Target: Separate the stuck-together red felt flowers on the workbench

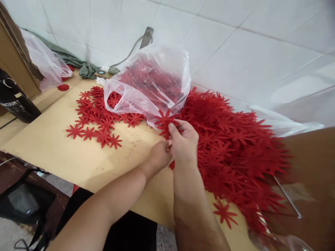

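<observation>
Between the thumb and fingers of my right hand (pixel 186 137) is a red felt-like flower cutout (pixel 164 120), its petals spread toward the plastic bag. My left hand (pixel 160 153) is closed just below and touches or nearly touches the right one. What its fingers hold, if anything, is hidden. Right of my hands rises a large heap of red flower cutouts (pixel 230 139). A smaller spread of the same cutouts (pixel 102 118) lies to the left, and a clear plastic bag (pixel 157 83) full of red pieces stands behind my hands.
The tan board (pixel 52 139) lies against a white tiled wall (pixel 248 52). A black vacuum bottle (pixel 17 101) stands at far left, near another plastic bag (pixel 47 62) and green cloth (pixel 87 70). A cardboard box (pixel 311 167) bounds the right side. One loose cutout (pixel 225 213) lies near the front edge.
</observation>
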Action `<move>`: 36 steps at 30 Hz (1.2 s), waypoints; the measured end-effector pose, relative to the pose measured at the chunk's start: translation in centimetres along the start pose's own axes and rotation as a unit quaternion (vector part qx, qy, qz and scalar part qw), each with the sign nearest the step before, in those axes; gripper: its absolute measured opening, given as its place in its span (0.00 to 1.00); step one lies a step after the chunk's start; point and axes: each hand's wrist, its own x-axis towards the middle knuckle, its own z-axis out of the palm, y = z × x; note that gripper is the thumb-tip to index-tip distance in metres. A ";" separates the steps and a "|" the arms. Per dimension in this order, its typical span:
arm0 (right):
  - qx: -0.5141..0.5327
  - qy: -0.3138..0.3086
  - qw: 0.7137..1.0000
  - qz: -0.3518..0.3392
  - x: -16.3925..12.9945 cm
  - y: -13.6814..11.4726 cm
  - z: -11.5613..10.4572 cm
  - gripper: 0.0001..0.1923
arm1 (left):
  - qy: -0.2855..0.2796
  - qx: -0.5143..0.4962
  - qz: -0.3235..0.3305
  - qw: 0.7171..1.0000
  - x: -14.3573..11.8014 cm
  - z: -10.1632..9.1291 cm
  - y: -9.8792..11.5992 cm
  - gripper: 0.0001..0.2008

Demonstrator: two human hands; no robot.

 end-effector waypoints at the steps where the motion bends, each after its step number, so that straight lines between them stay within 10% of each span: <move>1: 0.012 0.023 1.000 0.014 -0.2 0.4 -1.2 0.11 | 0.015 -0.012 0.006 1.000 0.0 -0.1 0.4 0.03; 7: -0.122 0.042 0.991 -0.018 -1.4 2.1 -6.0 0.09 | -0.042 -0.236 -0.079 0.968 -0.4 -0.4 2.8 0.16; 17: -0.247 -0.129 0.944 -0.177 -3.6 1.6 -6.0 0.16 | -0.046 -0.309 -0.123 0.942 -0.2 -0.5 2.8 0.06; 26: -0.409 0.175 0.885 -0.137 1.0 2.8 -13.2 0.18 | -0.005 -0.273 -0.156 0.949 0.4 -0.7 2.3 0.12; 36: -0.169 0.005 0.982 -0.086 -2.2 2.0 -4.9 0.16 | -0.052 -0.163 -0.108 0.979 0.0 0.3 2.4 0.15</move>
